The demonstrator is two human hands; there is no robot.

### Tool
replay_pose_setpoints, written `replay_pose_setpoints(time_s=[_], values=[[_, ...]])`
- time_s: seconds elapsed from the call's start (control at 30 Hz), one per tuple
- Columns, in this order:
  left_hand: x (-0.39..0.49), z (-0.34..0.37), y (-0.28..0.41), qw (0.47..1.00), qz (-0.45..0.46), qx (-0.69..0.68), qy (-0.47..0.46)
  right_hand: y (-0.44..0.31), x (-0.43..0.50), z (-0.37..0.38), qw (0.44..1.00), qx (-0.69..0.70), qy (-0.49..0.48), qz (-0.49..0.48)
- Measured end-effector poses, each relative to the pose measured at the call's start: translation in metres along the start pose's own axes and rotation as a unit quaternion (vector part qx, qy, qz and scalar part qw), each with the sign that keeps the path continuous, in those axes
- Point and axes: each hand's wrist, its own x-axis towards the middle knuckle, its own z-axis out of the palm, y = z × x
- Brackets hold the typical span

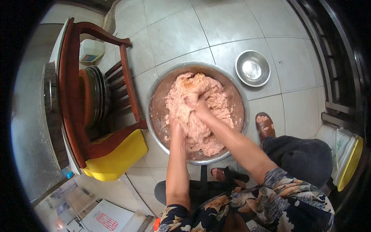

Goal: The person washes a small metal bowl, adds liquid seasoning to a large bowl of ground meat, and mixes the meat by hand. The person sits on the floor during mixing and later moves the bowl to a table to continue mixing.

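A wide metal basin (158, 87) stands on the floor before me, holding a large heap of pink minced meat (214, 87). An orange-brown patch tints the top of the heap near its far side. My right hand (198, 105) is sunk in the middle of the mince, its fingers curled into it and blurred by motion. Lower down on the left side of the heap is my left hand (174, 120); mince hides most of its fingers. Smears and small bits of meat cling to the inner wall of the basin.
A small steel bowl (253, 68) sits on the tiles at the far right. On the left are a reddish wooden frame (127, 75), stacked round trays (98, 92), a white plastic jug (91, 50) and a yellow plastic container (118, 158). My sandalled foot (265, 126) rests right of the basin.
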Motion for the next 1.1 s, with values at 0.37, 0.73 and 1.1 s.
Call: replay_pose_setpoints(time_s=[0.37,0.73,1.1], values=[[0.053,0.156,0.062,0.639,0.101,0.759,-0.075,0.016,0.016,-0.104,0.901,0.431,-0.031,0.043],[-0.02,0.056,0.056,0.84,0.119,0.523,0.082,0.009,0.016,-0.1,0.992,-0.085,0.086,0.027],[-0.027,0.065,0.0,0.851,-0.059,0.518,0.061,0.0,-0.001,-0.039,0.992,-0.047,0.057,0.104]])
